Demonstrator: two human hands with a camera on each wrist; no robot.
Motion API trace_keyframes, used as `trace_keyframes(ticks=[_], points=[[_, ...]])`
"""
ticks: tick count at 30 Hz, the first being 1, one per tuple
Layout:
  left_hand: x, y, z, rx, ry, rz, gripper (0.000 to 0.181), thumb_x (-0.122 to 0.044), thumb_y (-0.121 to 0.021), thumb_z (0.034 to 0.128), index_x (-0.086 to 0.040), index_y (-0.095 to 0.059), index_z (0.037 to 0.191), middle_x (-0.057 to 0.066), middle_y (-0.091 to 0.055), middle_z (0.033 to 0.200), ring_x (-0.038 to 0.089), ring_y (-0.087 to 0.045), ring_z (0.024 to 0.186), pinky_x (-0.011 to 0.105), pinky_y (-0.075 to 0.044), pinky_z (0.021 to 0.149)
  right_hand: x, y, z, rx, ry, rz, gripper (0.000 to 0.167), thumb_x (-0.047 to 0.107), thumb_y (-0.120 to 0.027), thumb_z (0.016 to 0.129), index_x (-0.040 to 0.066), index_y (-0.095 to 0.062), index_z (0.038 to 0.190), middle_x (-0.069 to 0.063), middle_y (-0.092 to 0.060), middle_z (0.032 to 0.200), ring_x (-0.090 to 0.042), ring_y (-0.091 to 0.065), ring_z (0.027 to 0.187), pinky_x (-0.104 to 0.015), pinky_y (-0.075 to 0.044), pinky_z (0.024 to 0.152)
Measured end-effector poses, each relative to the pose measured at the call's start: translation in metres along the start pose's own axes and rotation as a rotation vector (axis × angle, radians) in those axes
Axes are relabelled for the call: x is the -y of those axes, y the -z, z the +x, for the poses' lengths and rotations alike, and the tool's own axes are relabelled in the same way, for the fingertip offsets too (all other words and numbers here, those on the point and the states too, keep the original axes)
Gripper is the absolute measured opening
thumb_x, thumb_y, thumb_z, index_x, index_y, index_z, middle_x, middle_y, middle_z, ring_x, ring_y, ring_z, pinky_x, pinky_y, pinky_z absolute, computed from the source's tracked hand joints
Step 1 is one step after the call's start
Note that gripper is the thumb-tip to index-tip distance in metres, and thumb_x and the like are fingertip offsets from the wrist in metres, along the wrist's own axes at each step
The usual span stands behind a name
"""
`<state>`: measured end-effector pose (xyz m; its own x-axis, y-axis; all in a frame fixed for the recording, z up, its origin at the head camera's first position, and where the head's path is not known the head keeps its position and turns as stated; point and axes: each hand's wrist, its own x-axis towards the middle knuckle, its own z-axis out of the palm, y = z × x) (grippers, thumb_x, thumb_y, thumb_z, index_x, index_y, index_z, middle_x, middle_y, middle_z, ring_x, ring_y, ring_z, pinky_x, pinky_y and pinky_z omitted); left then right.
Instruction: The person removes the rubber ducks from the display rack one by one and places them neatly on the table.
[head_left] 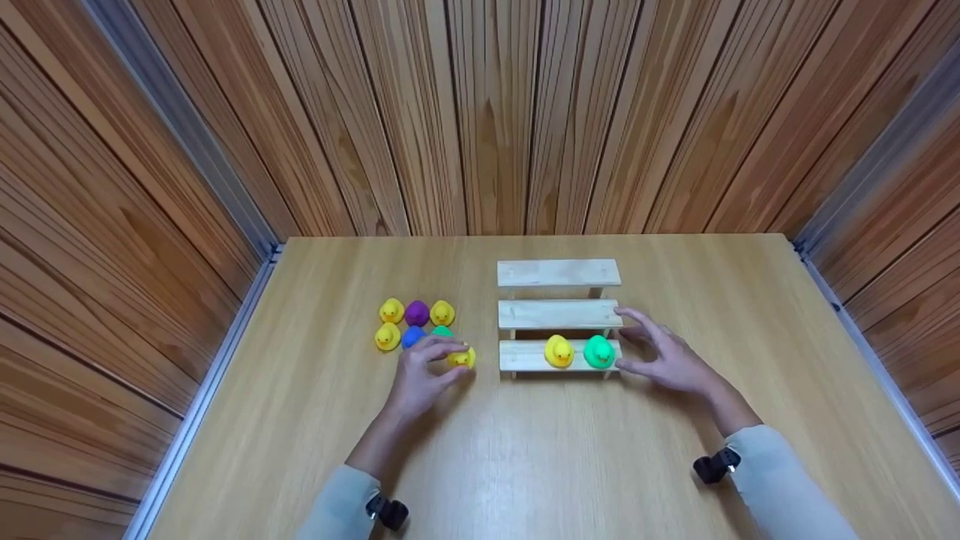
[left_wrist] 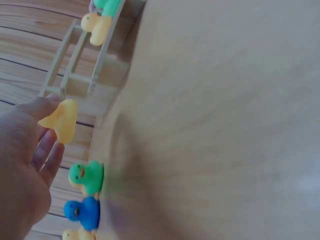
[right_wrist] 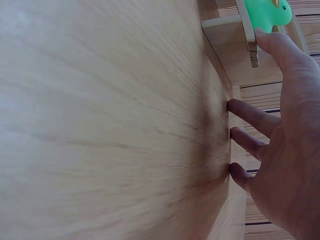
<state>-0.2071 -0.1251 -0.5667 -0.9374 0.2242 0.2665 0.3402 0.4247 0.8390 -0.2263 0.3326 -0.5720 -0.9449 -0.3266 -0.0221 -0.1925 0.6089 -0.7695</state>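
Note:
My left hand (head_left: 421,377) pinches a yellow rubber duck (left_wrist: 65,121) between thumb and fingers, held above the table left of the stepped wooden stand (head_left: 559,315). On the stand's lowest step sit another yellow duck (head_left: 559,351) and a green duck (head_left: 598,352), side by side toward the right. Beside the stand's right end is my right hand (head_left: 666,360), its fingers spread. In the right wrist view the thumb meets the lowest step's end near the green duck (right_wrist: 267,15).
Loose ducks lie in two rows on the left: yellow (head_left: 391,310), purple (head_left: 417,313) and yellow (head_left: 442,313) behind; yellow (head_left: 387,337), blue (head_left: 412,337) and green (head_left: 442,331) in front. Wood-plank walls (head_left: 495,120) enclose the table.

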Motion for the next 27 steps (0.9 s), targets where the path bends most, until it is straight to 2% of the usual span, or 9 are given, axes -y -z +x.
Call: trace_keyframes(ticks=[7, 11, 15, 19, 22, 27], points=[[0.01, 0.012, -0.006, -0.03, 0.006, 0.006, 0.029, -0.009, -0.09, 0.0958, -0.008, -0.085, 0.124, 0.011, -0.081, 0.128, 0.034, -0.076, 0.125, 0.048, -0.068, 0.107, 0.0, 0.001, -0.001, -0.01, 0.005, -0.022, 0.091, 0.036, -0.084, 0.102, 0.034, -0.03, 0.175, -0.023, -0.058, 0.169, -0.05, -0.049, 0.161, -0.088, -0.019, 0.131], [0.015, 0.015, -0.01, -0.037, 0.03, 0.015, 0.028, -0.008, -0.091, 0.0945, -0.009, -0.086, 0.122, 0.011, -0.082, 0.126, 0.034, -0.077, 0.123, 0.048, -0.068, 0.107, -0.001, 0.0, -0.001, -0.009, 0.0, -0.021, 0.092, 0.037, -0.085, 0.102, 0.034, -0.03, 0.175, -0.022, -0.057, 0.17, -0.049, -0.049, 0.162, -0.088, -0.019, 0.131], [0.021, 0.017, -0.014, -0.025, 0.038, 0.051, 0.027, -0.009, -0.091, 0.0944, -0.009, -0.086, 0.121, 0.01, -0.082, 0.126, 0.033, -0.077, 0.122, 0.047, -0.068, 0.106, -0.001, 0.0, 0.0, -0.007, 0.002, -0.019, 0.091, 0.038, -0.084, 0.102, 0.035, -0.03, 0.175, -0.023, -0.057, 0.17, -0.05, -0.049, 0.162, -0.088, -0.019, 0.131], [0.026, 0.018, -0.017, -0.014, 0.052, 0.09, 0.029, -0.008, -0.091, 0.0942, -0.01, -0.086, 0.123, 0.008, -0.082, 0.127, 0.03, -0.076, 0.122, 0.039, -0.067, 0.107, -0.001, 0.001, 0.0, 0.0, 0.001, -0.013, 0.089, 0.038, -0.083, 0.103, 0.036, -0.03, 0.175, -0.022, -0.057, 0.169, -0.05, -0.048, 0.162, -0.087, -0.02, 0.132], [0.028, 0.018, -0.018, -0.003, 0.081, 0.091, 0.03, -0.007, -0.091, 0.0939, -0.012, -0.086, 0.123, 0.007, -0.081, 0.128, 0.028, -0.076, 0.123, 0.036, -0.067, 0.108, -0.001, 0.001, -0.001, 0.005, -0.001, -0.013, 0.089, 0.038, -0.082, 0.104, 0.036, -0.03, 0.175, -0.022, -0.057, 0.169, -0.05, -0.048, 0.162, -0.087, -0.02, 0.132], [0.032, 0.018, -0.02, 0.017, 0.11, 0.064, 0.028, -0.005, -0.09, 0.0948, -0.011, -0.086, 0.122, 0.009, -0.08, 0.128, 0.029, -0.076, 0.123, 0.039, -0.069, 0.104, -0.001, 0.002, -0.001, 0.007, -0.006, -0.02, 0.088, 0.039, -0.082, 0.104, 0.037, -0.03, 0.175, -0.022, -0.057, 0.17, -0.05, -0.048, 0.162, -0.087, -0.021, 0.132]])
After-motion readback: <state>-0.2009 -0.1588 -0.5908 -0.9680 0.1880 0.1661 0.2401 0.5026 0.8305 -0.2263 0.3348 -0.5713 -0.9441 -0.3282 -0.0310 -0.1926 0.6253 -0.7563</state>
